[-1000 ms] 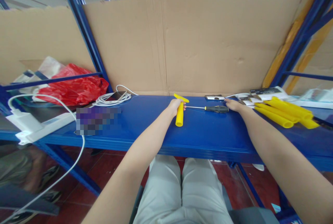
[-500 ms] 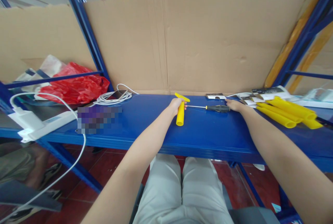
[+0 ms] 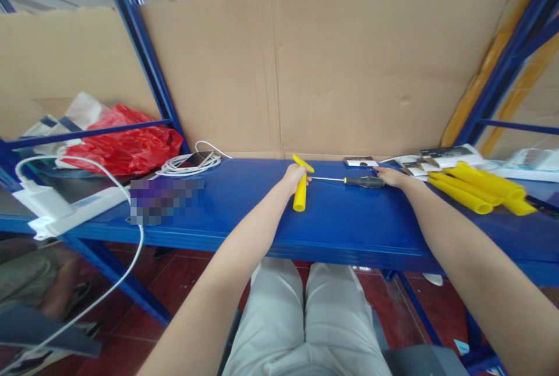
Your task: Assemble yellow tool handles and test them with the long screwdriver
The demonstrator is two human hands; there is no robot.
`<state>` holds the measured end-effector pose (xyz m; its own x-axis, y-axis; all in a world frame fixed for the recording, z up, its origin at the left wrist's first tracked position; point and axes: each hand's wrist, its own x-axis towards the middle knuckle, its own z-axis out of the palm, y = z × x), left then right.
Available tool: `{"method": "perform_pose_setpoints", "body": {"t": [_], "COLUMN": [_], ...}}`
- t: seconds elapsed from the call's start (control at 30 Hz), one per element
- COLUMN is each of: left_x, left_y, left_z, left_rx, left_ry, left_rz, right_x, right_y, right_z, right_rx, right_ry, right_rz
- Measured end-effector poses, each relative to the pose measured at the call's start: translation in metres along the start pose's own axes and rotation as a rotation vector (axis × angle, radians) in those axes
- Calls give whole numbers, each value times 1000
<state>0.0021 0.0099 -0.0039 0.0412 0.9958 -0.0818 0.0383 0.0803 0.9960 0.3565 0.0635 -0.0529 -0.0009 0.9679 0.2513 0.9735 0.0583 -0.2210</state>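
My left hand is closed around a yellow plastic T-shaped piece, a hollow tube with a crossbar at its far end. The tube's open end points toward me. A screwdriver with a dark handle lies crosswise on the blue table, its shaft reaching left to the fingers of my left hand. At the butt of its handle is my right hand, fingers drawn together and pointing left. What those fingertips pinch is too small to make out. Just behind them is a small black-and-white box.
Several yellow tubes lie right of my right forearm, with white-and-black packets behind them. On the left are a coiled white cable, a red plastic bag and a power strip. A cardboard panel backs the blue table.
The yellow T-shaped piece has turned slightly, its crossbar moving a little left. Both hands keep their places, and the screwdriver lies as before.
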Motion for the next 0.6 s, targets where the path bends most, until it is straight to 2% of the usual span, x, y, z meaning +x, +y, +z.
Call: {"method": "perform_pose_setpoints", "body": {"t": [0.07,0.33,0.43,0.5,0.6], "left_x": [2,0,0,0,2], "left_y": [-2,-6,-7,-7,-8], "left_z": [0,2,1,1,0], "left_rx": [62,266,290,299,301], "left_ry": [-2,3,16,31,49], "left_rz": [18,102,108,109,113], "right_x": [-6,-24,-32,-40,-53], "right_y": [-9,-36,-51,-63,-82], "right_z": [-6,-45,-63,-74,-82], "right_rx": [20,101,165,210,173], "right_ry": [-24,-63,-140,-247,-388], "right_rz": [76,198,237,201,-37]}}
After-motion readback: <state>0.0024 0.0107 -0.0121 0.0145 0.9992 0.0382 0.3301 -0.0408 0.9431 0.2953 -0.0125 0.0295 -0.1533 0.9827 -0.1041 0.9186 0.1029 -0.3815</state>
